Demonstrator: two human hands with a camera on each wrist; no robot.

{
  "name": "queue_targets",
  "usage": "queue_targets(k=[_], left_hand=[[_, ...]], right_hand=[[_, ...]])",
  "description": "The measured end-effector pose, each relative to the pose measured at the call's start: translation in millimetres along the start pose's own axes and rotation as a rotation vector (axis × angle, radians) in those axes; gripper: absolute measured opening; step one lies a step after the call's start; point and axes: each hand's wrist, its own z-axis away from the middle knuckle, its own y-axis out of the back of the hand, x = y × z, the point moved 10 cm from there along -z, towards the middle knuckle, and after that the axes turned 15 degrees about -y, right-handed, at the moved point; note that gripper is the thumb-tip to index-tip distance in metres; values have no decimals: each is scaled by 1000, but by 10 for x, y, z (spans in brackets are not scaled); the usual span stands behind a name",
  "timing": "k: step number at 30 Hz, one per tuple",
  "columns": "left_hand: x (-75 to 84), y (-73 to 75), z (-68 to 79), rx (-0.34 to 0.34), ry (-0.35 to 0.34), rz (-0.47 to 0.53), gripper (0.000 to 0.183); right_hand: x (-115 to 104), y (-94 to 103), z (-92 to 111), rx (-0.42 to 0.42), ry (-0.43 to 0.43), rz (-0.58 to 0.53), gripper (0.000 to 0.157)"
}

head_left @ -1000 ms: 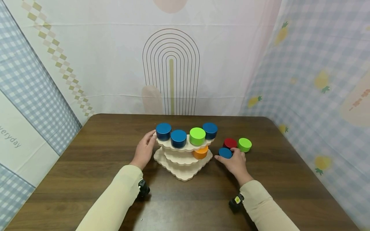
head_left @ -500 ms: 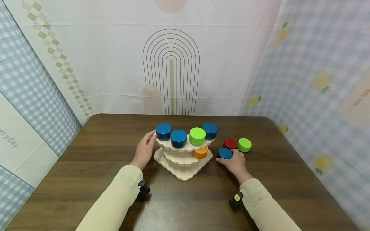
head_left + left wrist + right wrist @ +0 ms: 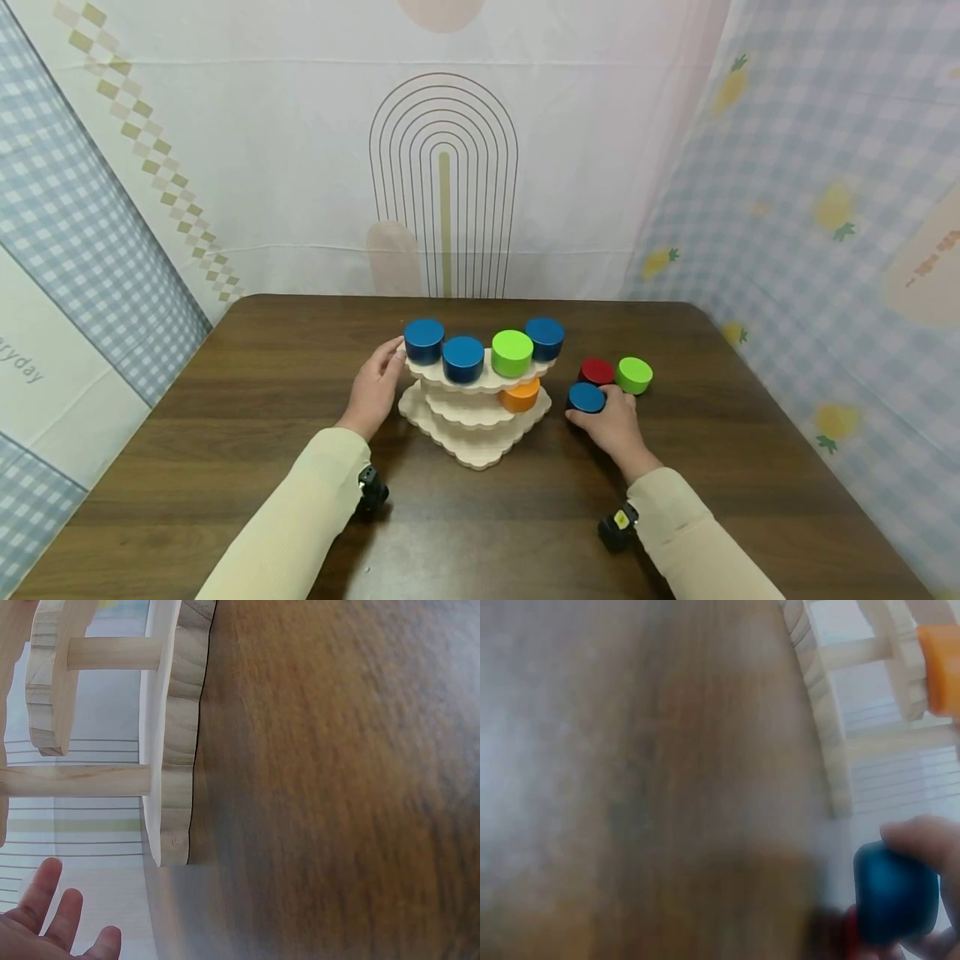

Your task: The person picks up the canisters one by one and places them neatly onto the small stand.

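Note:
A tiered wooden stand with scalloped edges stands mid-table. Blue cylinders and a green cylinder rest on its top tier; an orange cylinder sits on the tier below. My left hand is at the top tier's left edge, fingertips right against it. In the left wrist view, several fingers are extended and spread. To the stand's right, my right hand pinches a blue block between thumb and fingers, seen from the side in the right wrist view.
Just behind the held block is a red cylinder, with another green cylinder to its right. All of this is on a brown wooden table. Patterned cloth hangs behind and at both sides.
My right thumb and fingers have closed in on the blue block, which has shifted very slightly right. The left hand and the stand stay where they were.

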Motion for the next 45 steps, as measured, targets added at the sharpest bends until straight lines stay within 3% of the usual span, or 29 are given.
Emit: queue_targets(k=[12,27,45], left_hand=[[3,3,-5,-3,-6,-7,46],[39,3,-2,-1,-4,-3,44],[29,4,1,-6,-5,-14,46]], right_hand=[[-211,68,327,5,125,41,69],[-368,14,679,-34,181,46,67],[-626,-289,1007,-94,231,-7,70]])
